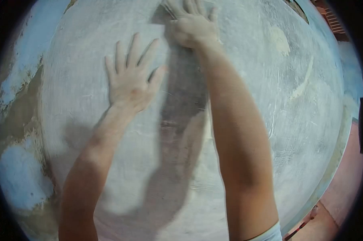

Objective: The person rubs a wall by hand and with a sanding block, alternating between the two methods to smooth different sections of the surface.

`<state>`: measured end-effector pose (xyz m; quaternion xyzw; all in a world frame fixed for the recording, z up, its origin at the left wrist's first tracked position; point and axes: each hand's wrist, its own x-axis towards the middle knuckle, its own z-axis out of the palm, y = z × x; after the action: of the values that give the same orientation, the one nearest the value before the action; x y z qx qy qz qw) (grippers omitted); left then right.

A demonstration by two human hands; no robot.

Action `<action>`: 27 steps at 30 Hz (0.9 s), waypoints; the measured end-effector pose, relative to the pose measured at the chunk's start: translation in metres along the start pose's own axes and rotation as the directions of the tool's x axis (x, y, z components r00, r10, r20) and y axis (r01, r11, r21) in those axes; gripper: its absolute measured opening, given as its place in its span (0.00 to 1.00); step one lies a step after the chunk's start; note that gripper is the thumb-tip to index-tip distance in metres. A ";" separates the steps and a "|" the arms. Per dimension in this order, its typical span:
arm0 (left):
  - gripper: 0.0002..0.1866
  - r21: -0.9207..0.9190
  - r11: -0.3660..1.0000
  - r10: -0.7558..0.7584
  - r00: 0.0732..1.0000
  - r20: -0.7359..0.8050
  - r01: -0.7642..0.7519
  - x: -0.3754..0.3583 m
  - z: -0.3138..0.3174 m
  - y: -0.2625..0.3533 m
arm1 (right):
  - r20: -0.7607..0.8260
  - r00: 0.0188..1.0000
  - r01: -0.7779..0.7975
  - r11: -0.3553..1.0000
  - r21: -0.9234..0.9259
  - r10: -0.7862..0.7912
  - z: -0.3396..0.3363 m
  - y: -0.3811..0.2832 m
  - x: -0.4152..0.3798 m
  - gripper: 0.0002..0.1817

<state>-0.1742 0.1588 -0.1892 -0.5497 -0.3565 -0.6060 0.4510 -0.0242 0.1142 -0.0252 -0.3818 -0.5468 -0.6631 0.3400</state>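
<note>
- Across most of the view, a pale, patchy plastered surface bulges through the wide lens, with peeling blue paint beside it.
- Left hand: fingers spread wide, palm down on the plaster, seemingly to steady the body.
- Right hand: reaching higher, fingers extended over what looks like a thin flat piece, probably to press it evenly against the plaster; whether it is also pinched, I cannot tell.
</note>
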 end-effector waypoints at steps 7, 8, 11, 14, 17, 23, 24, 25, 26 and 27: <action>0.36 -0.128 0.977 0.174 0.985 0.020 -0.170 0.032 0.011 0.165 | -0.026 0.952 -0.305 0.951 -0.058 0.304 -0.030 0.207 -0.102 0.35; 0.36 -0.159 0.965 0.212 0.977 0.017 -0.206 0.033 0.012 0.185 | -0.052 0.947 -0.319 0.946 -0.059 0.317 -0.030 0.237 -0.122 0.36; 0.35 -0.251 0.916 0.327 0.945 0.018 -0.312 0.031 0.015 0.233 | -0.001 0.881 -0.471 0.878 -0.090 0.472 -0.045 0.303 -0.185 0.33; 0.34 -0.333 0.837 0.472 0.881 0.039 -0.434 0.020 0.013 0.269 | 0.050 0.801 -0.587 0.798 -0.136 0.597 -0.062 0.345 -0.248 0.33; 0.34 -0.385 0.761 0.593 0.801 0.087 -0.522 0.009 0.004 0.284 | 0.045 0.726 -0.680 0.726 -0.102 0.686 -0.062 0.399 -0.304 0.34; 0.35 -0.374 0.769 0.574 0.818 0.048 -0.518 0.015 0.010 0.241 | -0.019 0.671 -0.741 0.670 -0.057 0.741 -0.027 0.450 -0.301 0.35; 0.35 -0.374 0.774 0.563 0.825 0.039 -0.510 0.014 0.007 0.228 | -0.038 0.675 -0.737 0.670 -0.086 0.737 -0.047 0.442 -0.317 0.35; 0.36 -0.373 0.789 0.540 0.841 0.041 -0.489 0.016 0.003 0.209 | -0.034 0.692 -0.720 0.687 -0.097 0.721 -0.043 0.435 -0.303 0.34; 0.36 -0.370 0.806 0.512 0.858 0.046 -0.462 0.018 0.001 0.185 | -0.028 0.712 -0.700 0.707 -0.106 0.701 -0.035 0.428 -0.284 0.34; 0.35 -0.371 0.822 0.473 0.881 0.021 -0.432 0.024 0.007 0.157 | -0.036 0.759 -0.650 0.755 -0.081 0.650 -0.015 0.426 -0.254 0.34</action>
<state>-0.0242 0.1085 -0.1748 -0.7241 -0.1249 -0.5038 0.4541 0.4647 0.0349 -0.0521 -0.5607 -0.3493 -0.5285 0.5332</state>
